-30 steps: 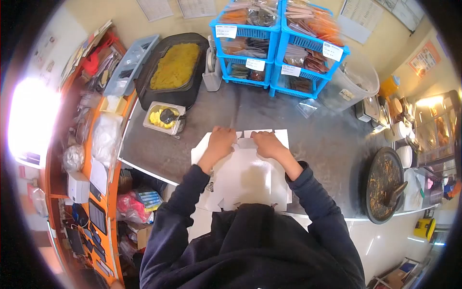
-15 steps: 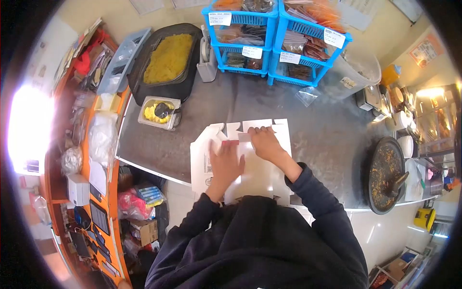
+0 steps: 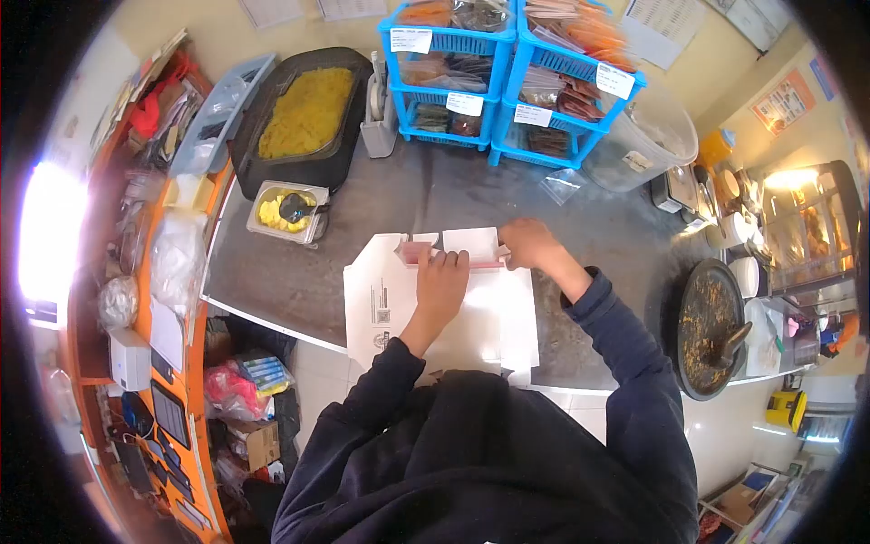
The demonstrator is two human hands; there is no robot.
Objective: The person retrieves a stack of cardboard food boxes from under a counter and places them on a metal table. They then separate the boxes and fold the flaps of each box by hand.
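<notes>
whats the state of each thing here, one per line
cardboard box: unfolded flat on the counter, far flap raised
left hand: palm down, pressing on the box
right hand: gripping the raised flap at the far right corner
black tray: uncovered, full of yellow food
small tub: open, yellow pieces and a dark scoop inside
blue baskets: stacked, filled with packets

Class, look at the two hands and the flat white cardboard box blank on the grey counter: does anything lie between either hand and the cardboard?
Nothing visible does. The left hand presses flat on the white cardboard box blank, and the right hand grips its raised far flap directly.
</notes>
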